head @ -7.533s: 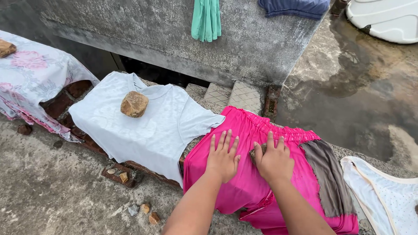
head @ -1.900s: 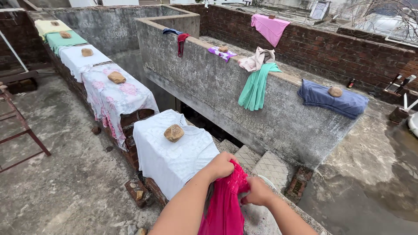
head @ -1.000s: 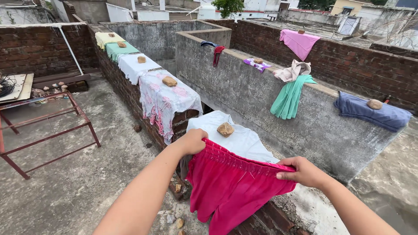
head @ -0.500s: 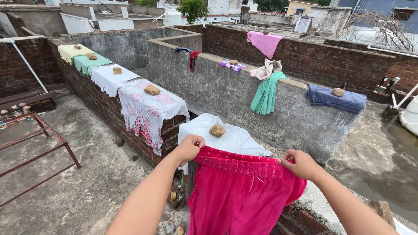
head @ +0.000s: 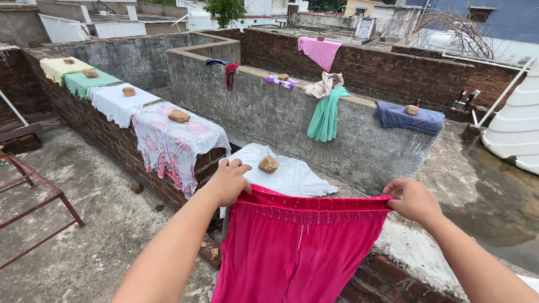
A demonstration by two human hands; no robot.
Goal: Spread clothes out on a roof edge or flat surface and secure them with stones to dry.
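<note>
Pink garment (head: 297, 247) stretched between left hand (head: 227, 182) and right hand (head: 414, 200), each grip clamped on waistband.

Pink garment (head: 297, 247) hangs stretched taut by its waistband.

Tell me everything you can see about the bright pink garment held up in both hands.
The pink garment is thin, soft-looking cloth with a gathered waistband stretched nearly level along its top. The left hand pinches one end of the band, the right hand the other. It hangs spread flat and lightly creased before the brick wall; its lower edge runs out of view.
</note>
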